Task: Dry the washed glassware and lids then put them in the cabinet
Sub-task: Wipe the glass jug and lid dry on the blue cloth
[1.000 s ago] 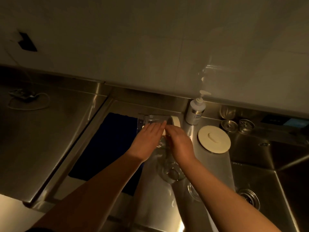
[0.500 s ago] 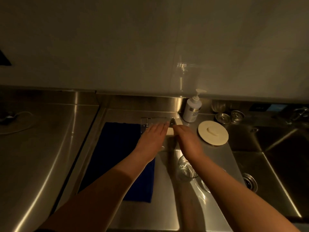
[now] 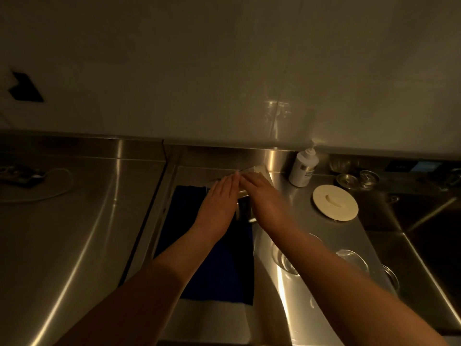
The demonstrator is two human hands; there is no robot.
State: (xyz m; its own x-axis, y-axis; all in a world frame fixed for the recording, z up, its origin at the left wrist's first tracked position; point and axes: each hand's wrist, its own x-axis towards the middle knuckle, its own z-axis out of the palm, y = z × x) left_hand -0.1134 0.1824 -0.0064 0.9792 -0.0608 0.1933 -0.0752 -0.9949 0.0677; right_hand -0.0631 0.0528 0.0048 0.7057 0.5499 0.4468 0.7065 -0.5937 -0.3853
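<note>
My left hand (image 3: pixel 219 198) and my right hand (image 3: pixel 264 196) lie side by side over a clear glass container with a cream lid (image 3: pixel 260 169) at the back of the steel counter. Most of that container is hidden under my palms, and the fingers of both hands curve down around it. A dark blue cloth (image 3: pixel 217 265) lies flat on the counter under my left forearm. A round cream lid (image 3: pixel 335 201) rests to the right of my hands. Two clear glasses (image 3: pixel 287 262) (image 3: pixel 353 258) stand on the counter beside my right forearm.
A white pump bottle (image 3: pixel 303 168) stands against the back wall. Small metal strainers (image 3: pixel 348 181) sit behind the round lid, by the sink basin (image 3: pixel 429 245) at right. A cable and device (image 3: pixel 22 177) lie on the left counter (image 3: pixel 62 233).
The camera view has shifted, so the counter appears further right. Both hands have stayed together on the lidded glass container, which now shows less between them.
</note>
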